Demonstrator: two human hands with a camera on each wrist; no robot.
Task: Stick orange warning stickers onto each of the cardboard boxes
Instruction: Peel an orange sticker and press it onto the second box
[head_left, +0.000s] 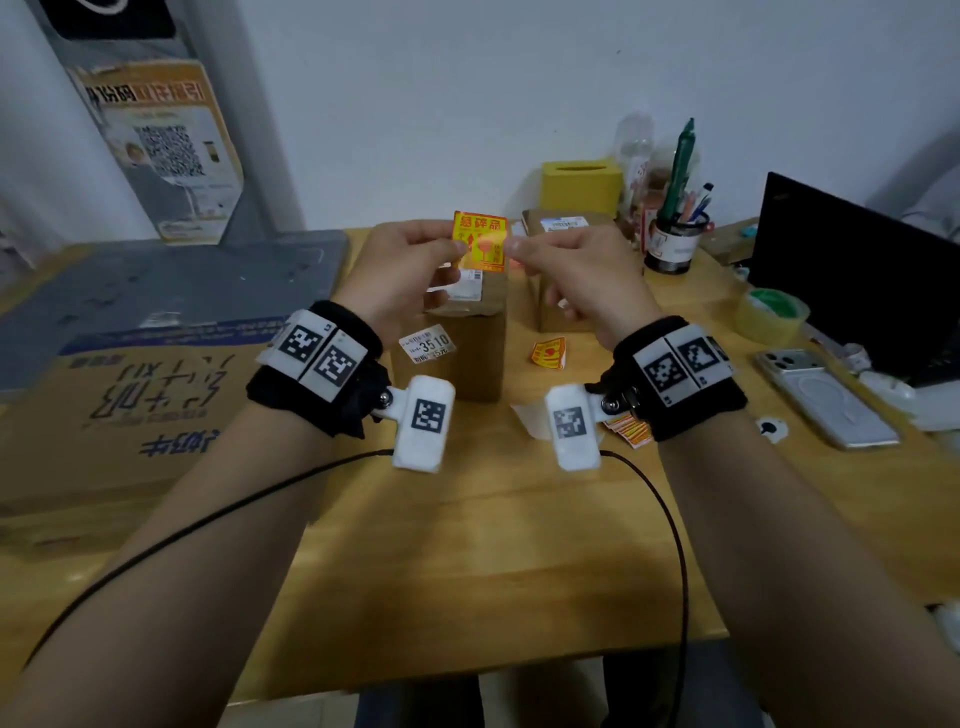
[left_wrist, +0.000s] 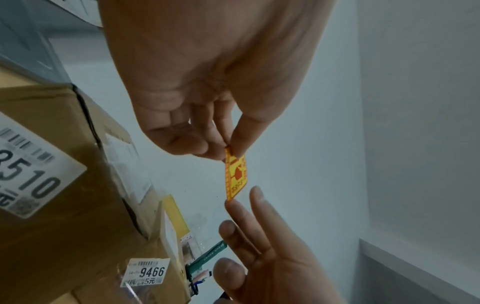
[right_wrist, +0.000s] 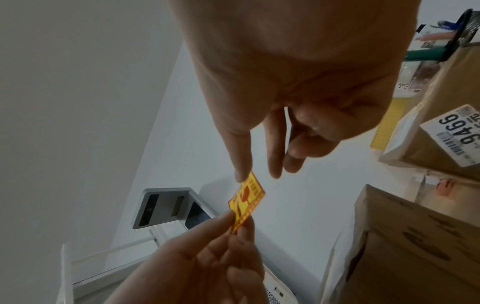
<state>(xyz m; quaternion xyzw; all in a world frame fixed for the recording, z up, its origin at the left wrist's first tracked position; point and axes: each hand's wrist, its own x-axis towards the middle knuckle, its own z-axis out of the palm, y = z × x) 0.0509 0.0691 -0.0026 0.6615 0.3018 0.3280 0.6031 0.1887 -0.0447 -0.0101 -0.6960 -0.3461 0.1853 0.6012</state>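
An orange warning sticker (head_left: 480, 240) is held up above the desk between both hands. My left hand (head_left: 460, 250) pinches its left edge between thumb and fingers (left_wrist: 235, 144). My right hand (head_left: 514, 248) has its fingers extended, and the thumb tip (right_wrist: 241, 175) touches the sticker's (right_wrist: 248, 198) opposite corner while the index finger stays apart. Below stands a cardboard box (head_left: 470, 358) labelled 3510. A second cardboard box (head_left: 553, 299), labelled 9466 (left_wrist: 146, 272), sits right of it, partly hidden by my right hand.
A folded orange sticker (head_left: 549, 353), a sticker stack (head_left: 631, 432) and white backing paper (head_left: 524, 415) lie on the wooden desk (head_left: 493, 545). A large flat carton (head_left: 130, 410) sits left. Yellow tissue box (head_left: 582, 187), pen cup (head_left: 672, 249), tape roll (head_left: 771, 314), laptop (head_left: 852, 280) and phone (head_left: 826, 397) stand right.
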